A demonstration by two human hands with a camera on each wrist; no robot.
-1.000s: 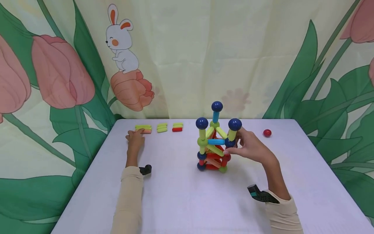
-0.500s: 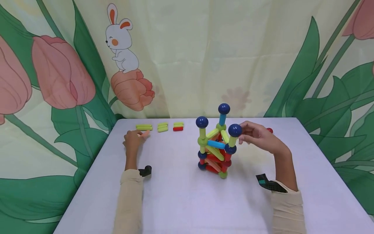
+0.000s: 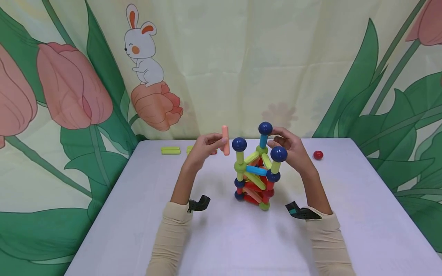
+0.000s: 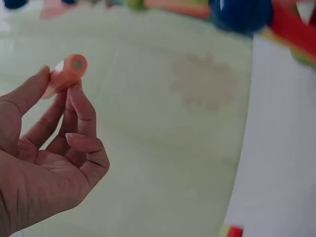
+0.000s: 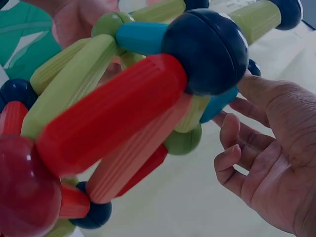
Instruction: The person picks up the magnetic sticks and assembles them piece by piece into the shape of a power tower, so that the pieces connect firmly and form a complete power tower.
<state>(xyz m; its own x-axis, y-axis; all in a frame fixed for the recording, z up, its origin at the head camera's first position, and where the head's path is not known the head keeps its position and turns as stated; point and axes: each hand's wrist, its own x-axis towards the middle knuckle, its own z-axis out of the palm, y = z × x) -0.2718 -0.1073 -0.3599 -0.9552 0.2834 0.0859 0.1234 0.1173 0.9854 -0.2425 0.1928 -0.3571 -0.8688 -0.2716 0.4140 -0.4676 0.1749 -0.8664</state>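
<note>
My left hand (image 3: 206,147) pinches a salmon-pink magnetic stick (image 3: 225,140) upright between thumb and fingers, left of a tower of magnetic sticks and balls (image 3: 256,170). In the left wrist view the stick (image 4: 69,74) shows its round end. Three posts topped by dark blue balls rise from the tower. My right hand (image 3: 291,147) reaches behind it and pinches the blue stick (image 3: 263,141) of the rear post, just under its ball (image 3: 265,128). In the right wrist view, a large blue ball partly hides the thumb and fingertips of the right hand (image 5: 276,143).
Yellow-green sticks (image 3: 170,150) lie at the table's back left; more sticks near them are partly hidden by my left hand. A red ball (image 3: 318,155) lies at the back right. A printed curtain (image 3: 214,69) hangs behind the white table (image 3: 214,237).
My left hand has picked up the salmon-pink stick from the back left and carried it right, beside the tower. My right hand has moved from the tower's right side to its rear post.
</note>
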